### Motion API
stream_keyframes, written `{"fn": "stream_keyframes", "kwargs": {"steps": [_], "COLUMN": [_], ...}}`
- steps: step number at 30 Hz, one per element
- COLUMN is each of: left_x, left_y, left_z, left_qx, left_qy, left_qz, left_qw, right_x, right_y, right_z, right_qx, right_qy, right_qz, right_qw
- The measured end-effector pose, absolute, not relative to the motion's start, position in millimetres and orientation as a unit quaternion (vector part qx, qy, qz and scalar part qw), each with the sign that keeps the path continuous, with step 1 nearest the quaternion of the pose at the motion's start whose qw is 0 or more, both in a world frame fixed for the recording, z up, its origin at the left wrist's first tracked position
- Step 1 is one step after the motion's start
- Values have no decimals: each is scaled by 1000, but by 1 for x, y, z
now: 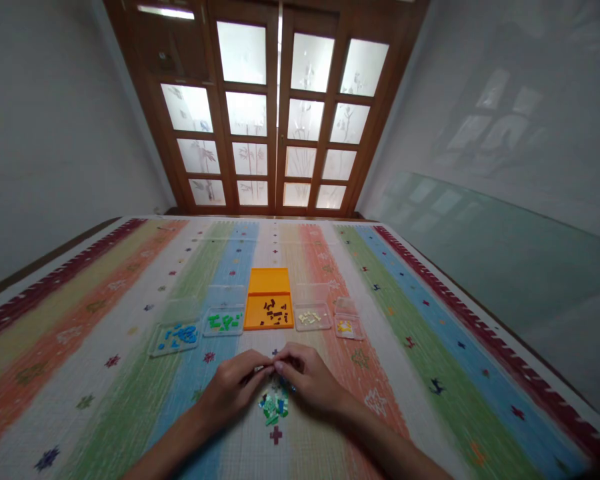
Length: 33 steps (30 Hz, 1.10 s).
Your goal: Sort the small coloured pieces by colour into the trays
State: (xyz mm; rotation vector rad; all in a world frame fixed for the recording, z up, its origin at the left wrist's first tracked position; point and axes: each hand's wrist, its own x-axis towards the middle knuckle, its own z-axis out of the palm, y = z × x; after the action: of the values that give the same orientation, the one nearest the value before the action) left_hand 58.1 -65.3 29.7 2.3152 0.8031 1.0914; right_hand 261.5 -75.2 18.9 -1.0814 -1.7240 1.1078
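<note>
My left hand (pixel 235 387) and my right hand (pixel 307 377) meet fingertip to fingertip over the striped rug (pixel 405 373), both pinched on a tiny piece too small to name. Just below them lies a small pile of green and blue bricks (pixel 275 407). Beyond my hands stands a row of open boxes: a clear one with blue pieces (pixel 176 335), a clear one with green pieces (pixel 224 321), an orange box with dark pieces (pixel 269 311), a clear one with pale yellow pieces (pixel 312 317) and a small clear one with yellow-orange pieces (pixel 347 327).
A wooden double door with frosted glass panes (pixel 277 113) closes the far end. Grey walls rise left and right, with a glossy green lower band (pixel 505 253) on the right. The rug's dark red borders (pixel 480 320) run along both sides.
</note>
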Motion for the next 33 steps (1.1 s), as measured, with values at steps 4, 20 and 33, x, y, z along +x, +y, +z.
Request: {"fn": "stream_keyframes", "kwargs": {"steps": [4, 20, 33], "left_x": [54, 5, 12], "left_y": [-59, -8, 21], "left_z": [27, 37, 32], "left_qx": [838, 751, 793], "left_qy": [304, 522, 519], "left_qz": [400, 390, 279], "left_qw": [213, 104, 152], "right_x": [263, 273, 271], "right_y": [-73, -66, -69], "right_z": [21, 25, 23], "right_qx": [-455, -494, -491], "right_qy": [-677, -668, -690], "right_qz": [405, 358, 343], "right_qw": [413, 427, 408]}}
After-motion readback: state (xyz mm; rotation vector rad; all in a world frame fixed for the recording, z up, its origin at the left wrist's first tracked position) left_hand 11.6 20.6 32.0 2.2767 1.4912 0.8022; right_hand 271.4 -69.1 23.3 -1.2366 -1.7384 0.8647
